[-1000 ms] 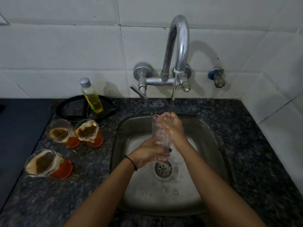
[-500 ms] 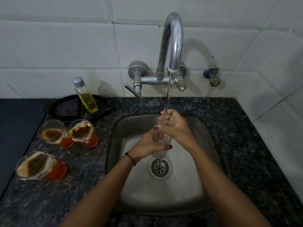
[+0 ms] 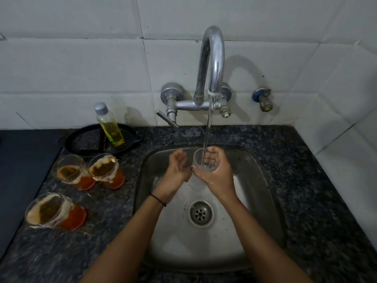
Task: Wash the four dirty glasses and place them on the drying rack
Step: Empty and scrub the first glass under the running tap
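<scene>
Head view: the right hand (image 3: 217, 174) is wrapped around a clear glass (image 3: 204, 162), fingers behind it and thumb in front, holding it upright over the sink (image 3: 263, 201) with its mouth under the tap (image 3: 212, 64). A thin stream of water (image 3: 208, 131) runs from the spout straight into the glass. The left hand (image 3: 177, 170) is just to the left of the glass, fingers spread and loose, gripping nothing; it looks blurred, and whether its palm touches the right thumb or the glass cannot be told. A dark band (image 3: 158, 199) circles the left wrist. The drain (image 3: 201, 213) lies below both hands, nearer the person.

Well to the left of the left hand, on the speckled dark counter (image 3: 306, 180), stand three dirty glasses with brown residue and whitish foam inside and orange bases: two side by side, touching, the far left glass (image 3: 69, 170) and the middle glass (image 3: 106, 166), and a near glass (image 3: 49, 209) apart from them, closer to the person. Beyond the pair sits a black pan (image 3: 81, 139) with a bottle (image 3: 109, 125) of yellow liquid standing in it, grey cap on top; the bottle carries no readable label. A small valve (image 3: 263, 99) with a blue part sits on the tiled wall (image 3: 71, 68), right of the tap, beyond the right hand. No writing can be read anywhere
</scene>
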